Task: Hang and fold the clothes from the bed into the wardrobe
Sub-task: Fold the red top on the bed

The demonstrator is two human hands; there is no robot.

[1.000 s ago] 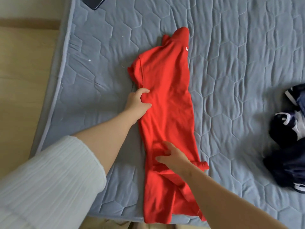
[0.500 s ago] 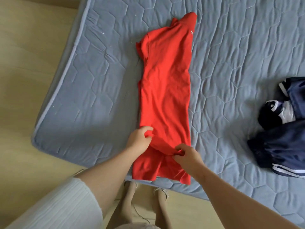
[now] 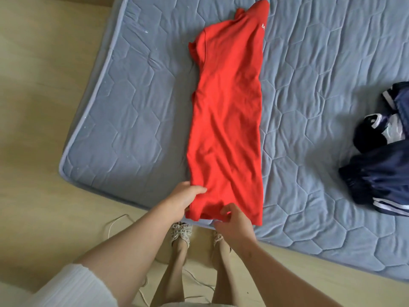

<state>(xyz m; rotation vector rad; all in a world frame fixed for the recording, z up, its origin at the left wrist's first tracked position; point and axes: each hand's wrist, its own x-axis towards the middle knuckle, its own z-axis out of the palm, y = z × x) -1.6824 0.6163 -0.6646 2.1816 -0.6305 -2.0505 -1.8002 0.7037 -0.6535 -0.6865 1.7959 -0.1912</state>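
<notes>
A red shirt (image 3: 228,111), folded lengthwise into a long strip, lies on the blue quilted mattress (image 3: 124,120), its hem at the near edge. My left hand (image 3: 186,197) grips the hem's left corner, thumb on top of the cloth. My right hand (image 3: 232,220) pinches the hem near its middle at the mattress edge. The wardrobe is out of view.
A heap of dark navy clothes (image 3: 382,165) with white stripes lies at the mattress's right. The wooden floor (image 3: 33,107) runs along the left and front. A white cable (image 3: 115,222) trails on the floor by my slippered feet (image 3: 180,231).
Both hands slid down the shirt from its middle to the bottom hem, smoothing it flat. The view pulled back, bringing the mattress corner and my feet into sight.
</notes>
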